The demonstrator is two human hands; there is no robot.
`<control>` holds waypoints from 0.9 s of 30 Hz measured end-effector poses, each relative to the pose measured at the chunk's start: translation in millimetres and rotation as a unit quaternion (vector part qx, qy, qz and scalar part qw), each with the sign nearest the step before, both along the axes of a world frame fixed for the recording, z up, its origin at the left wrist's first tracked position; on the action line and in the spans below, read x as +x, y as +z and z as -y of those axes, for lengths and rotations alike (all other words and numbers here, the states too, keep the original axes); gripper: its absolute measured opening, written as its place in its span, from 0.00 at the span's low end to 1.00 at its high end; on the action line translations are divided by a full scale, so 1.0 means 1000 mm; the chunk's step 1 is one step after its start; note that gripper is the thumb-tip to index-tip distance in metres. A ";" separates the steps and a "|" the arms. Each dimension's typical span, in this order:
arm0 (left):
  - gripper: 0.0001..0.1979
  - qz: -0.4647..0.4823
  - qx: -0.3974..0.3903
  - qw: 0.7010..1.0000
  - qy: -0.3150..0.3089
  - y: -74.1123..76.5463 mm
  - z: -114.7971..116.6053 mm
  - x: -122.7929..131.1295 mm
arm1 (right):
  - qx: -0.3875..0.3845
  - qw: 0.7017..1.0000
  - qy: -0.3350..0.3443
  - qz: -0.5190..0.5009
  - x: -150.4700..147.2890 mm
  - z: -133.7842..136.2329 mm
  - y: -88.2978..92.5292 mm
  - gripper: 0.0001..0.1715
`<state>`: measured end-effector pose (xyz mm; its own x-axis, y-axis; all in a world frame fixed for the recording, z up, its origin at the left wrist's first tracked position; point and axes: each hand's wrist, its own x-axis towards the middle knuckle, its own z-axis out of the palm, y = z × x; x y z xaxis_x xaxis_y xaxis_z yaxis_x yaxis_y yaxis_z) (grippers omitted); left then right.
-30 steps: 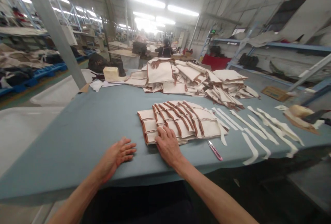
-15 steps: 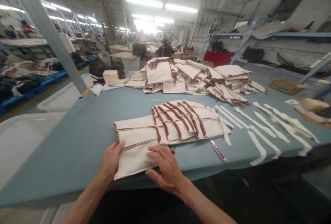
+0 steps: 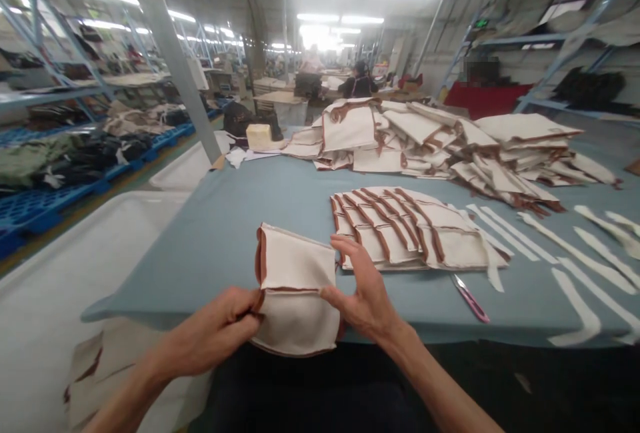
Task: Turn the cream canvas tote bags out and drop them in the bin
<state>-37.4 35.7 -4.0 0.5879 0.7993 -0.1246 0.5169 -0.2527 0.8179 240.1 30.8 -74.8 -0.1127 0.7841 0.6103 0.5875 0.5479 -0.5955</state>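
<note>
A cream fabric panel with brown edging is lifted off the table, slightly bowed, at the near edge. My left hand is closed on its left edge, thumb and fingers pinching the brown trim. At the opposite edge, my right hand has its thumb and fingers apart, the thumb tip against the panel. To the right lies an overlapping row of similar cream panels. Pink-handled thread snips rest on the cloth in front of that row.
A heap of cream pieces fills the back of the blue-covered table. White strips lie at right. A yellowish block stands back left, near a metal post. White bins stand left. A person sits beyond.
The panel has come up off the table and turned toward me, its left edge in my left hand. My right hand has moved from its top to its right edge. The view has swung left.
</note>
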 end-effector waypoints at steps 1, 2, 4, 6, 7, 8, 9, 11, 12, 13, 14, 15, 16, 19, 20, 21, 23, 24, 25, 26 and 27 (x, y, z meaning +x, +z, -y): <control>0.08 -0.016 0.018 1.000 -0.009 0.003 0.004 0.002 | -0.012 1.000 0.006 0.005 0.002 -0.002 0.009 0.40; 0.08 -0.029 0.034 0.999 -0.028 0.007 0.009 0.004 | -0.028 0.999 0.015 0.011 0.004 -0.003 0.016 0.40; 0.08 -0.045 0.053 0.994 -0.082 0.016 0.017 0.007 | -0.076 0.996 0.052 0.016 0.005 -0.003 0.030 0.39; 0.07 -0.046 0.056 0.989 -0.128 0.022 0.024 0.009 | -0.131 0.985 0.108 0.014 0.001 0.002 0.038 0.27; 0.07 -0.043 0.057 0.989 -0.133 0.022 0.026 0.010 | -0.149 0.981 0.127 0.011 -0.001 0.006 0.040 0.20; 0.07 -0.040 0.058 0.990 -0.122 0.020 0.029 0.009 | -0.156 0.979 0.132 0.007 -0.003 0.011 0.040 0.15; 0.08 -0.037 0.059 0.993 -0.100 0.016 0.030 0.008 | -0.151 0.981 0.120 -0.002 -0.005 0.018 0.039 0.15; 0.12 -0.028 0.075 0.996 -0.037 0.001 0.033 0.005 | -0.122 0.991 0.049 -0.035 -0.005 0.034 0.035 0.18; 0.15 -0.024 0.093 0.995 -0.004 -0.008 0.035 0.003 | -0.107 0.993 0.004 -0.054 -0.004 0.042 0.033 0.17; 0.17 -0.018 0.117 0.993 0.024 -0.016 0.036 0.002 | -0.097 0.992 -0.034 -0.068 -0.002 0.051 0.031 0.16; 0.20 -0.011 0.147 0.988 0.044 -0.024 0.037 0.002 | -0.090 0.991 -0.063 -0.077 0.000 0.060 0.030 0.15; 0.22 -0.003 0.179 0.983 0.052 -0.031 0.038 0.003 | -0.086 0.990 -0.082 -0.080 0.001 0.068 0.030 0.14; 0.24 0.006 0.210 0.977 0.047 -0.036 0.039 0.006 | -0.083 0.989 -0.090 -0.079 0.002 0.076 0.030 0.14; 0.26 0.050 0.303 0.952 0.001 -0.041 0.042 0.021 | -0.073 0.990 -0.100 -0.068 0.002 0.094 0.033 0.15; 0.26 0.070 0.328 0.942 -0.009 -0.040 0.043 0.026 | -0.068 0.990 -0.104 -0.061 0.001 0.099 0.034 0.15; 0.25 0.093 0.341 0.935 -0.015 -0.039 0.044 0.032 | -0.063 0.991 -0.106 -0.052 0.000 0.102 0.036 0.14; 0.21 0.135 0.335 0.932 -0.014 -0.038 0.046 0.039 | -0.051 0.993 -0.102 -0.034 0.000 0.108 0.038 0.13; 0.18 0.149 0.320 0.935 -0.012 -0.037 0.047 0.042 | -0.046 0.994 -0.095 -0.027 -0.001 0.110 0.038 0.12; 0.15 0.158 0.303 0.940 -0.010 -0.037 0.048 0.043 | -0.043 0.995 -0.087 -0.021 -0.001 0.111 0.038 0.11; 0.12 0.161 0.289 0.944 -0.007 -0.038 0.049 0.043 | -0.042 0.996 -0.079 -0.016 -0.002 0.112 0.038 0.11; 0.09 0.157 0.278 0.948 -0.002 -0.038 0.050 0.043 | -0.044 0.996 -0.072 -0.012 -0.003 0.112 0.036 0.11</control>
